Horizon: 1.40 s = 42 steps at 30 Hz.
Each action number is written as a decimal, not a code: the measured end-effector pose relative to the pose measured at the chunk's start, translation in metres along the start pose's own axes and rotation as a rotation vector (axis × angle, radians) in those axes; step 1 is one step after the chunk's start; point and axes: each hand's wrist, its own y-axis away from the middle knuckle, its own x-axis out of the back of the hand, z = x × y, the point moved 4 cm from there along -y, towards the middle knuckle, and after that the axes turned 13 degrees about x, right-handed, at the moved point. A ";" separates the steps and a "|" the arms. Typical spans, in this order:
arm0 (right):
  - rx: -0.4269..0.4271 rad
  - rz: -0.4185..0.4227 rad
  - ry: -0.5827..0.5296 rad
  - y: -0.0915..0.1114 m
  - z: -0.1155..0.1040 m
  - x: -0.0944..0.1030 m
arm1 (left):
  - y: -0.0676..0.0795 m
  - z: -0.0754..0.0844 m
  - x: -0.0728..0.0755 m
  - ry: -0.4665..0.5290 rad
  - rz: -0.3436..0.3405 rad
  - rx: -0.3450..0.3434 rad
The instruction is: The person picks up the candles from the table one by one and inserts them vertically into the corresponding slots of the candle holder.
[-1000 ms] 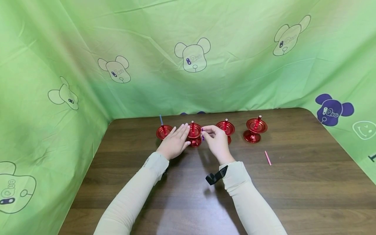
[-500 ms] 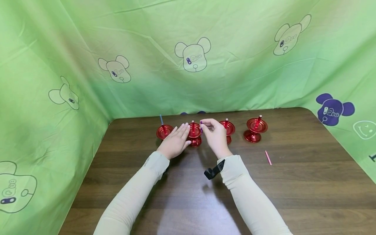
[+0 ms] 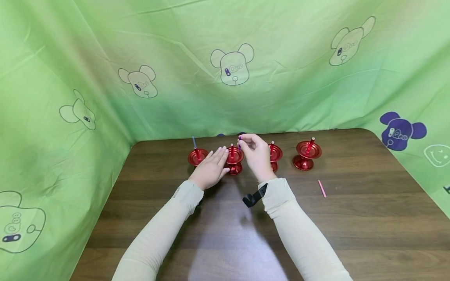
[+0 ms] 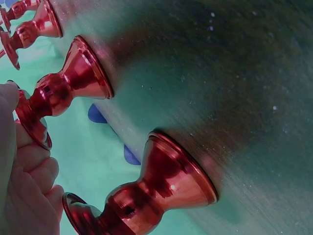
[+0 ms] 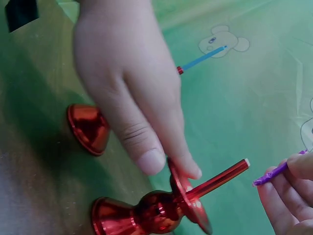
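My left hand (image 3: 210, 168) reaches over the leftmost red candle holder (image 3: 197, 155) with straight fingers. Its fingertips rest at the dish rim of the second red candle holder (image 3: 234, 168), and the thumb is near the stem. Between thumb and fingertips, my right hand (image 3: 258, 156) pinches a thin purple candle (image 5: 274, 174). The candle's lower end is close to the top of the red tube (image 5: 222, 178) that rises from the second holder's dish. A blue candle (image 3: 194, 142) stands upright in the leftmost holder's tube.
Two more red holders stand in the row: the third holder (image 3: 275, 154), partly behind my right hand, and the rightmost holder (image 3: 306, 155). A pink candle (image 3: 322, 189) lies on the wooden table (image 3: 225, 234). Green printed cloth (image 3: 183, 89) hangs behind the table.
My right hand has risen and moved slightly left with the purple candle, from beside the second holder's dish to above its right edge. The left hand has stayed in place.
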 end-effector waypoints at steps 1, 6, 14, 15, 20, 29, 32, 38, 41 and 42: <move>-0.002 0.003 -0.006 -0.002 -0.001 -0.001 | 0.000 0.000 0.000 0.000 -0.001 0.000; 0.007 0.001 0.002 -0.007 -0.003 -0.003 | 0.000 0.001 0.000 -0.005 -0.005 -0.002; 0.064 0.001 0.002 -0.012 -0.006 -0.005 | 0.001 0.000 0.001 -0.016 0.030 -0.013; 0.074 -0.004 0.008 -0.012 -0.006 -0.006 | 0.000 0.000 0.000 -0.020 0.032 -0.012; 0.106 -0.047 0.027 -0.017 -0.007 -0.010 | 0.000 -0.002 0.000 -0.017 0.021 0.004; 0.097 -0.061 0.037 -0.020 -0.006 -0.012 | -0.002 0.000 -0.001 -0.034 0.040 -0.014; 0.089 -0.077 0.063 -0.020 -0.004 -0.015 | -0.002 0.000 -0.001 -0.045 0.041 -0.014; 0.112 -0.097 0.115 -0.020 -0.005 -0.018 | 0.000 0.000 0.000 -0.034 0.043 -0.008; 0.112 -0.098 0.110 -0.019 -0.005 -0.019 | 0.001 0.000 0.000 -0.032 0.033 -0.002; 0.111 -0.097 0.107 -0.019 -0.005 -0.019 | 0.002 0.000 0.000 -0.030 0.031 -0.001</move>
